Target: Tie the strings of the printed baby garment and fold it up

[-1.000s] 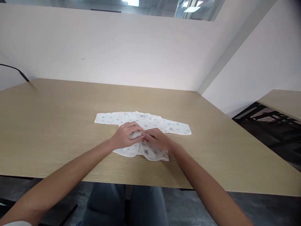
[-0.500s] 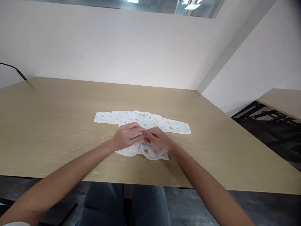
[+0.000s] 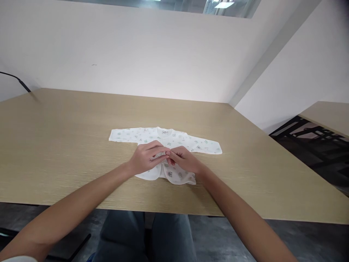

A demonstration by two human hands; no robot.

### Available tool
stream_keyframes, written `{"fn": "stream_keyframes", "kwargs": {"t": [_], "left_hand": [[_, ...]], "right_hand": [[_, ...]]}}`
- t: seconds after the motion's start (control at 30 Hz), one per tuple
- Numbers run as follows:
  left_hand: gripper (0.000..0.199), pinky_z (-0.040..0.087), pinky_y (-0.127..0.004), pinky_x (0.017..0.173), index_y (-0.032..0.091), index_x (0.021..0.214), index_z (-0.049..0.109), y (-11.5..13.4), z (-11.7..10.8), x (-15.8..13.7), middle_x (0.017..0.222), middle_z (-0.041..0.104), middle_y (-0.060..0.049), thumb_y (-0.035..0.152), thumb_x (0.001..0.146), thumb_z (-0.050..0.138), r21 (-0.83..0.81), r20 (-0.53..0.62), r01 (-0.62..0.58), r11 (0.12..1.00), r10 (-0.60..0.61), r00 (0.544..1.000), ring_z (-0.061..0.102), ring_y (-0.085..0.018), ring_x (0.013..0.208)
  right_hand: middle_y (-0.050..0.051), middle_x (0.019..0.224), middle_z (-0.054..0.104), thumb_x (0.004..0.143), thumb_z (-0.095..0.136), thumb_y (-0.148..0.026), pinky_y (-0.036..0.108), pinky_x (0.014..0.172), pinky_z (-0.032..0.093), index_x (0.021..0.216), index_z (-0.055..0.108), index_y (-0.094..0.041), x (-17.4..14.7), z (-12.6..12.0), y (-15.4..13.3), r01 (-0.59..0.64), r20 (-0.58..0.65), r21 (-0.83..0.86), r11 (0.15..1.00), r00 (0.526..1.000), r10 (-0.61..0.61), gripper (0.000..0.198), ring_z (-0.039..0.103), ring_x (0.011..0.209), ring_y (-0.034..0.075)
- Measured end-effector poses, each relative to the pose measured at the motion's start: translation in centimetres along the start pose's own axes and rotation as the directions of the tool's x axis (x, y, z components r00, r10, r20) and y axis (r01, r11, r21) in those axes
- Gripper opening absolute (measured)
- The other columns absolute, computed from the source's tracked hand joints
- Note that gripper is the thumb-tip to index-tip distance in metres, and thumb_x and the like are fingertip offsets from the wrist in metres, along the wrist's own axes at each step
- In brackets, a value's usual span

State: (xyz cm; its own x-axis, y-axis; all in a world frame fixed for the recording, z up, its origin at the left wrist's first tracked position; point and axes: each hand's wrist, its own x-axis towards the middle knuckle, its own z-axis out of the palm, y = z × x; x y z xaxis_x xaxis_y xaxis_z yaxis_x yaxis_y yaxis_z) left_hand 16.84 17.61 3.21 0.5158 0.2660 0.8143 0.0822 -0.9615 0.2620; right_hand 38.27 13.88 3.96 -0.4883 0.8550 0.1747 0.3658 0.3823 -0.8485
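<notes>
A small white baby shirt [image 3: 174,175] with a scattered print lies front side up, sleeves spread to both sides and the neckline toward the wall. Over its middle, my left hand [image 3: 148,156] is closed in a pinch at the front opening. My right hand [image 3: 182,159] pinches the shirt's front edge at the same spot, and the fingertips of both hands meet. Whatever sits between the fingertips is hidden. Below the hands the two front panels part slightly, and the right panel is a little raised and wrinkled.
The shirt lies on a wood-grain table [image 3: 68,120], which meets a white wall [image 3: 152,54] at the back. A black cable [image 3: 24,85] reaches the table's far left corner. To the right stands another tabletop [image 3: 327,112] with a dark frame beneath.
Both hands keep their pinch at the shirt's front with hardly any motion. The whole view has shifted very slightly.
</notes>
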Motion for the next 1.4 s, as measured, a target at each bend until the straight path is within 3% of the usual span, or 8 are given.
{"fn": "stream_keyframes", "kwargs": {"t": [0.2, 0.3, 0.47, 0.57, 0.87, 1.1, 1.27, 1.4], "left_hand": [[0.021, 0.048, -0.021, 0.057, 0.022, 0.116, 0.067, 0.0, 0.0, 0.0, 0.100, 0.070, -0.004, 0.020, 0.095, 0.068, -0.008, 0.000, 0.003, 1.000, -0.003, 1.000, 0.058, -0.008, 0.066], [0.027, 0.051, -0.021, 0.061, 0.022, 0.122, 0.066, 0.0, 0.0, -0.1, 0.106, 0.071, -0.005, 0.019, 0.096, 0.067, -0.060, 0.036, 0.002, 0.998, 0.000, 0.999, 0.060, -0.008, 0.067], [0.027, 0.056, -0.022, 0.071, 0.019, 0.122, 0.069, 0.4, 0.1, 0.2, 0.107, 0.074, -0.008, 0.012, 0.096, 0.063, -0.167, 0.053, -0.009, 0.986, 0.018, 0.998, 0.070, -0.013, 0.086], [0.021, 0.054, -0.020, 0.064, 0.018, 0.114, 0.074, 0.7, 0.2, 0.3, 0.101, 0.076, -0.007, 0.013, 0.095, 0.064, -0.228, 0.047, 0.077, 0.971, -0.068, 0.997, 0.069, -0.012, 0.080], [0.012, 0.057, -0.022, 0.061, 0.019, 0.100, 0.080, 1.1, 0.2, 0.4, 0.094, 0.078, -0.005, 0.022, 0.090, 0.075, -0.273, -0.024, 0.206, 0.940, -0.220, 0.975, 0.071, -0.013, 0.073], [0.009, 0.053, -0.022, 0.057, 0.019, 0.088, 0.080, 1.3, 0.4, 0.7, 0.083, 0.078, -0.003, 0.026, 0.083, 0.083, -0.235, -0.122, 0.231, 0.944, -0.264, 0.957, 0.068, -0.012, 0.066], [0.006, 0.051, -0.022, 0.059, 0.019, 0.090, 0.078, 1.3, 0.2, 0.7, 0.083, 0.076, -0.002, 0.022, 0.085, 0.080, -0.186, -0.127, 0.202, 0.962, -0.227, 0.966, 0.066, -0.010, 0.067], [0.020, 0.050, -0.022, 0.061, 0.020, 0.111, 0.076, 1.0, 0.2, 0.3, 0.091, 0.075, -0.003, 0.021, 0.091, 0.074, -0.166, -0.044, 0.194, 0.967, -0.204, 0.978, 0.061, -0.009, 0.065]], "right_hand": [[0.000, 0.060, 0.055, 0.102, 0.042, -0.062, 0.025, 0.061, 0.040, 0.068, 0.061, -0.016, -0.1, -0.1, -0.3, -0.029, 0.031, 0.062, 0.998, 0.999, 0.027, 0.060, 0.050, 0.057, 0.011], [-0.001, 0.058, 0.050, 0.101, 0.042, -0.065, 0.025, 0.056, 0.035, 0.064, 0.057, -0.016, -0.2, -0.2, -0.6, -0.117, 0.149, 0.189, 0.975, 0.985, 0.089, 0.063, 0.043, 0.054, 0.010], [0.001, 0.054, 0.048, 0.104, 0.029, -0.064, 0.025, 0.052, 0.029, 0.057, 0.052, -0.015, -0.4, -0.5, -0.2, -0.282, 0.445, 0.326, 0.902, 0.888, 0.116, 0.071, 0.037, 0.050, 0.009], [0.002, 0.052, 0.047, 0.103, 0.023, -0.064, 0.026, 0.051, 0.030, 0.055, 0.051, -0.015, -0.3, -0.4, 0.2, -0.370, 0.564, 0.394, 0.841, 0.820, 0.096, 0.074, 0.038, 0.048, 0.010], [0.003, 0.052, 0.045, 0.104, 0.025, -0.057, 0.028, 0.058, 0.034, 0.053, 0.054, -0.017, 0.0, 0.5, 0.2, -0.384, 0.557, 0.601, 0.701, 0.830, -0.022, 0.071, 0.042, 0.053, 0.013], [0.003, 0.057, 0.046, 0.105, 0.021, -0.057, 0.029, 0.062, 0.034, 0.058, 0.056, -0.016, 0.1, 0.7, 0.7, -0.360, 0.548, 0.657, 0.662, 0.832, -0.091, 0.071, 0.042, 0.057, 0.014], [0.004, 0.058, 0.048, 0.105, 0.020, -0.057, 0.030, 0.062, 0.035, 0.059, 0.058, -0.015, 0.1, 0.9, 0.7, -0.361, 0.542, 0.669, 0.650, 0.835, -0.094, 0.073, 0.044, 0.057, 0.014], [0.004, 0.055, 0.047, 0.106, 0.020, -0.056, 0.030, 0.062, 0.036, 0.058, 0.059, -0.015, 0.1, 1.0, 1.0, -0.357, 0.525, 0.682, 0.638, 0.846, -0.087, 0.074, 0.046, 0.057, 0.015]]}}
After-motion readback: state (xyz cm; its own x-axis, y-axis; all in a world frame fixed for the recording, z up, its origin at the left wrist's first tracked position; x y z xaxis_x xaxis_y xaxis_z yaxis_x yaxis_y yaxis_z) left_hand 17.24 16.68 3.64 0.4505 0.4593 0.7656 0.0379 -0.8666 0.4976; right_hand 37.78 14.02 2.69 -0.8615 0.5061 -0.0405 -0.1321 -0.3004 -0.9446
